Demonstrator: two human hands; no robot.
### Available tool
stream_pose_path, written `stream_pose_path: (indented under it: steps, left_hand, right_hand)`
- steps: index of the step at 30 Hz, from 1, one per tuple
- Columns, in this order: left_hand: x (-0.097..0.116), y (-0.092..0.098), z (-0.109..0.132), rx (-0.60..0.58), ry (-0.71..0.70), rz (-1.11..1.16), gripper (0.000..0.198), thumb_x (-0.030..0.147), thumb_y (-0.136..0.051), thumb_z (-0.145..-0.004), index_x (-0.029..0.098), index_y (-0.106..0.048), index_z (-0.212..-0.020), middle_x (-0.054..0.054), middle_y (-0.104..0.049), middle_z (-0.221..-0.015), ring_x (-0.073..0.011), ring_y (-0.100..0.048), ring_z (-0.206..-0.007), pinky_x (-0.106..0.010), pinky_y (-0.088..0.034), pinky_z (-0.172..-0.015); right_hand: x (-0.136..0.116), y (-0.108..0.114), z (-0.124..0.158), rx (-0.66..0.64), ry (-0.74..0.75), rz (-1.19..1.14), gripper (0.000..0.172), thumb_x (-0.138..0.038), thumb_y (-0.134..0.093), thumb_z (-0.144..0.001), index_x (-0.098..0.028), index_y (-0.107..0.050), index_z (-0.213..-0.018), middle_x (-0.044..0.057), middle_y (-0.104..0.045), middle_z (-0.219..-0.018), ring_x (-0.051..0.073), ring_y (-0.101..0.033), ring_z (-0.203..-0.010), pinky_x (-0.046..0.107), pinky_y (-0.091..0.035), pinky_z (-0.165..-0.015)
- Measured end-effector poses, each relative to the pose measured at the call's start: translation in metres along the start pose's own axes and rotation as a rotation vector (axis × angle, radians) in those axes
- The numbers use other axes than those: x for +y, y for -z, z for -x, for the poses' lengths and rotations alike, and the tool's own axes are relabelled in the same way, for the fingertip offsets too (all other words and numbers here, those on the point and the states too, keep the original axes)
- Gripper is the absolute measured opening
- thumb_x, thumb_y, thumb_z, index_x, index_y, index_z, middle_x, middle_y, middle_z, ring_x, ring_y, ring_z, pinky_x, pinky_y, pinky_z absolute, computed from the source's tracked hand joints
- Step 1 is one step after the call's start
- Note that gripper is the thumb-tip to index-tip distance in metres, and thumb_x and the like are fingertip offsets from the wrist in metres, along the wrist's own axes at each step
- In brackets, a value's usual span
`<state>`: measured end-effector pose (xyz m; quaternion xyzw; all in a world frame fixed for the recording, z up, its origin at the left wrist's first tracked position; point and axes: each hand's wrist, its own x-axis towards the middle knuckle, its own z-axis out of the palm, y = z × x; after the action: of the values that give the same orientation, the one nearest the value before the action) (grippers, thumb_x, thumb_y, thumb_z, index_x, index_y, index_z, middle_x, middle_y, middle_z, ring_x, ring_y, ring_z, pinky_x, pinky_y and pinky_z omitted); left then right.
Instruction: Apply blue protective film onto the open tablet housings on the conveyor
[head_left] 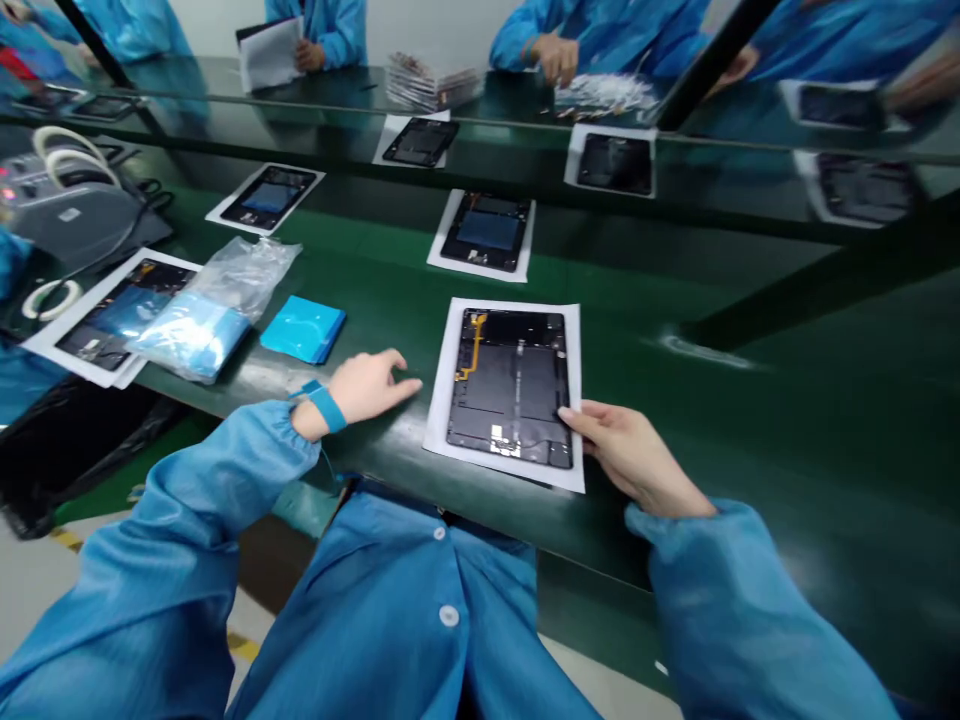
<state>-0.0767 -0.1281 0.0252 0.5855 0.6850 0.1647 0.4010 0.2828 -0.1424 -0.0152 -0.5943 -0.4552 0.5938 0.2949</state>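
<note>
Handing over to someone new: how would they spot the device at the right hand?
Find the green table, then the white sheet near its front edge, between the left hand and the right hand. The black device lies on that sheet, right thumb at its right edge. An orange strip runs down its upper left, and its middle is dark, unlike the blue-centred device just behind it.

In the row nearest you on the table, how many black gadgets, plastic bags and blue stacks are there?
Right black gadget plus left black gadget: 2
Plastic bag: 1
Blue stack: 1
Total: 4
</note>
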Motion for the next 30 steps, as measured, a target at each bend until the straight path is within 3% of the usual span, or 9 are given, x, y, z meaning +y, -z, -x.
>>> stream_pose_path:
  steps: [2,3,6,10,18,21,24,27,30]
  left_hand:
    - [-0.019,0.037,-0.006,0.338,-0.036,-0.433,0.042,0.046,-0.075,-0.087,0.016,-0.063,-0.115,-0.017,-0.070,-0.111,-0.0370,-0.064,-0.121,-0.046,-0.049,-0.104]
    - [-0.029,0.054,-0.011,0.396,0.004,-0.518,0.044,0.046,-0.075,-0.086,0.014,-0.061,-0.114,-0.019,-0.068,-0.117,-0.0389,-0.061,-0.126,-0.046,-0.046,-0.106]
    - [-0.053,0.095,-0.029,0.343,0.095,-0.506,0.040,0.043,-0.084,-0.078,0.016,-0.062,-0.099,-0.013,-0.069,-0.099,-0.0332,-0.066,-0.108,-0.039,-0.049,-0.095]
    - [-0.068,0.116,-0.041,0.212,0.077,-0.370,0.030,0.040,-0.084,-0.077,0.020,-0.063,-0.080,-0.001,-0.063,-0.073,-0.0174,-0.061,-0.071,-0.029,-0.046,-0.072]
    - [-0.065,0.133,-0.031,0.163,-0.022,-0.210,0.036,0.047,-0.074,-0.082,0.019,-0.059,-0.067,0.003,-0.048,-0.059,-0.0118,-0.044,-0.059,-0.024,-0.037,-0.058]
    - [-0.044,0.125,-0.009,0.357,-0.127,-0.235,0.027,0.041,-0.065,-0.089,0.018,-0.059,-0.076,0.003,-0.049,-0.065,-0.0125,-0.044,-0.065,-0.025,-0.035,-0.062]
    - [-0.011,0.091,0.025,0.497,-0.406,-0.195,0.023,0.038,-0.060,-0.096,0.018,-0.062,-0.086,0.003,-0.053,-0.068,-0.0118,-0.046,-0.065,-0.026,-0.037,-0.064]
    - [0.016,0.044,0.050,0.100,-0.565,0.008,0.024,0.038,-0.063,-0.095,0.017,-0.066,-0.084,0.001,-0.061,-0.073,-0.0111,-0.052,-0.067,-0.023,-0.042,-0.063]
    - [0.023,0.011,0.053,-0.186,-0.547,0.215,0.025,0.037,-0.064,-0.094,0.016,-0.067,-0.081,0.001,-0.063,-0.072,-0.0106,-0.053,-0.066,-0.022,-0.045,-0.061]
  right_hand:
    - [0.006,0.004,-0.002,0.085,0.042,0.222,0.040,-0.061,-0.076,-0.072,-0.024,-0.070,-0.086,0.003,-0.072,-0.066,0.022,-0.065,-0.053,0.038,-0.056,-0.056]
    - [0.009,0.005,-0.003,0.135,0.069,0.333,0.042,-0.063,-0.072,-0.074,-0.024,-0.071,-0.088,0.002,-0.070,-0.062,0.022,-0.062,-0.049,0.038,-0.054,-0.056]
    - [0.013,0.002,-0.003,0.299,0.159,0.578,0.042,-0.064,-0.063,-0.079,-0.024,-0.069,-0.092,0.001,-0.067,-0.057,0.026,-0.066,-0.054,0.043,-0.054,-0.069]
    - [0.011,-0.001,0.001,0.399,0.197,0.659,0.039,-0.059,-0.059,-0.081,-0.026,-0.069,-0.098,0.001,-0.068,-0.059,0.029,-0.072,-0.070,0.047,-0.052,-0.089]
    - [0.002,-0.013,0.023,0.660,0.284,0.594,0.038,-0.049,-0.063,-0.080,-0.020,-0.074,-0.101,0.002,-0.066,-0.063,0.024,-0.067,-0.066,0.041,-0.052,-0.078]
    - [-0.014,-0.048,0.045,0.579,0.435,0.492,0.033,-0.047,-0.066,-0.086,-0.019,-0.075,-0.100,0.002,-0.067,-0.067,0.019,-0.064,-0.061,0.035,-0.053,-0.070]
    - [-0.036,-0.101,0.056,0.203,0.538,0.304,0.039,-0.048,-0.071,-0.089,-0.020,-0.072,-0.115,0.005,-0.075,-0.087,0.016,-0.067,-0.067,0.031,-0.056,-0.065]
    - [-0.052,-0.146,0.051,-0.023,0.580,0.187,0.065,-0.049,-0.080,-0.082,-0.020,-0.062,-0.138,0.011,-0.075,-0.118,0.016,-0.069,-0.073,0.032,-0.059,-0.065]
    - [-0.055,-0.166,0.042,-0.036,0.564,0.214,0.059,-0.045,-0.084,-0.079,-0.020,-0.066,-0.129,0.008,-0.077,-0.104,0.016,-0.067,-0.070,0.033,-0.060,-0.069]
